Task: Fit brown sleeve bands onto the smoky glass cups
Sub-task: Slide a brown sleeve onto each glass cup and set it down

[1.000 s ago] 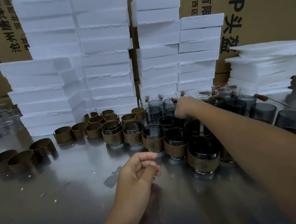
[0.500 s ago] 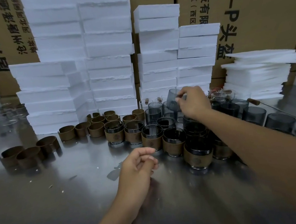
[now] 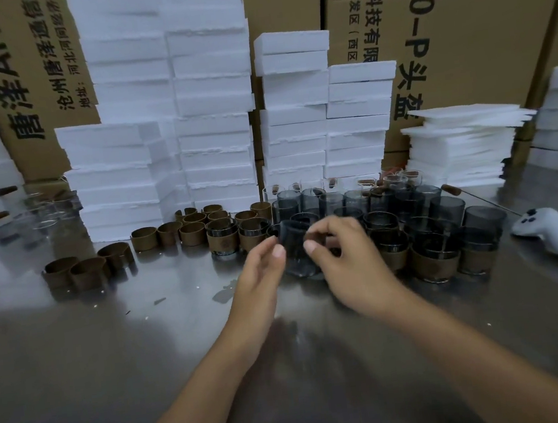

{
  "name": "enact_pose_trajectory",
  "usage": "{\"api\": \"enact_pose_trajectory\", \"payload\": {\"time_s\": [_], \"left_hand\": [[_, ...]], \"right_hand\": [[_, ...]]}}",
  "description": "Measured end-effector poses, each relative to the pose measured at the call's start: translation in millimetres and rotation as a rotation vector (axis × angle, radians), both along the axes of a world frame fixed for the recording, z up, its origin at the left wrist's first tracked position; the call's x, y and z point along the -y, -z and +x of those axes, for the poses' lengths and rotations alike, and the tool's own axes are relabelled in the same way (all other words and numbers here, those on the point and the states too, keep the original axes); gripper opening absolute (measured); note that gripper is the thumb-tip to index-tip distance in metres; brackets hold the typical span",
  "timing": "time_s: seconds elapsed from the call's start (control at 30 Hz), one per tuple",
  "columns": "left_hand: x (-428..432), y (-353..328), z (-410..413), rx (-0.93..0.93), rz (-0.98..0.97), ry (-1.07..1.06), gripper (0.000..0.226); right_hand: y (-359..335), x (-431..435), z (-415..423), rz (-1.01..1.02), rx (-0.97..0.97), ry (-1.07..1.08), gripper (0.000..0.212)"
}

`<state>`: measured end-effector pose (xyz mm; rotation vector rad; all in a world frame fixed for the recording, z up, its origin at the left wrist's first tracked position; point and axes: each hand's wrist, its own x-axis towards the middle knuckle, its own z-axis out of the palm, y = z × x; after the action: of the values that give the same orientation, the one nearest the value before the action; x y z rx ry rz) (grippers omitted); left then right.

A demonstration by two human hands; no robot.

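A bare smoky glass cup [image 3: 297, 252] hangs tilted over the steel table [image 3: 113, 349] in front of the rows of cups. My right hand [image 3: 348, 259] grips it from the right with curled fingers. My left hand [image 3: 260, 272] reaches it from the left, its thumb tip at the cup's side. Behind stand several bare smoky cups [image 3: 442, 204] and several cups that wear brown bands [image 3: 434, 260]. Loose brown sleeve bands [image 3: 87, 269] lie to the left, more of them [image 3: 190, 229] near the foam.
Stacks of white foam blocks [image 3: 171, 119] rise behind the cups, with cardboard boxes [image 3: 479, 35] behind them. A white controller [image 3: 548, 234] lies at the right. Clear glasses [image 3: 40, 215] stand at the far left. Thin foam sheets [image 3: 463, 143] are piled at the right.
My right hand lifted a smoky cup out of the back rows and brought it toward me. My left hand rose from the table to meet the cup.
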<state>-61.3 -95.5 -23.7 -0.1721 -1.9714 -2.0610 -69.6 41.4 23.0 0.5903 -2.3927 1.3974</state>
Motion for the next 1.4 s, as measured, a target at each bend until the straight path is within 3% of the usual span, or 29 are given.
{"api": "enact_pose_trajectory", "payload": {"time_s": [0.23, 0.37, 0.6, 0.73, 0.9, 1.1, 1.4], "left_hand": [[-3.9, 3.7, 11.0, -0.009, -0.162, 0.106, 0.043], [-4.8, 5.8, 9.4, 0.024, -0.131, 0.101, 0.045], [3.6, 3.8, 7.8, 0.131, -0.198, 0.29, 0.044], [-0.7, 2.6, 6.1, 0.143, -0.159, 0.15, 0.054], [-5.0, -6.2, 10.6, -0.126, -0.201, -0.161, 0.024], [-10.3, -11.6, 23.7, -0.399, -0.444, -0.157, 0.033], [-11.7, -4.6, 21.9, -0.346, -0.556, -0.131, 0.028]], "right_hand": [[35.5, 0.2, 12.6, -0.416, 0.175, -0.033, 0.039], [48.9, 3.6, 10.7, -0.43, 0.252, -0.194, 0.046], [57.6, 1.2, 5.1, -0.398, 0.238, -0.165, 0.053], [61.8, 3.5, 0.1, -0.394, 0.218, -0.156, 0.058], [62.9, 4.3, -3.2, -0.389, 0.192, -0.11, 0.048], [61.5, 2.0, -3.6, -0.385, 0.183, -0.095, 0.036], [63.0, 0.8, -4.6, -0.418, 0.196, -0.09, 0.037]]}}
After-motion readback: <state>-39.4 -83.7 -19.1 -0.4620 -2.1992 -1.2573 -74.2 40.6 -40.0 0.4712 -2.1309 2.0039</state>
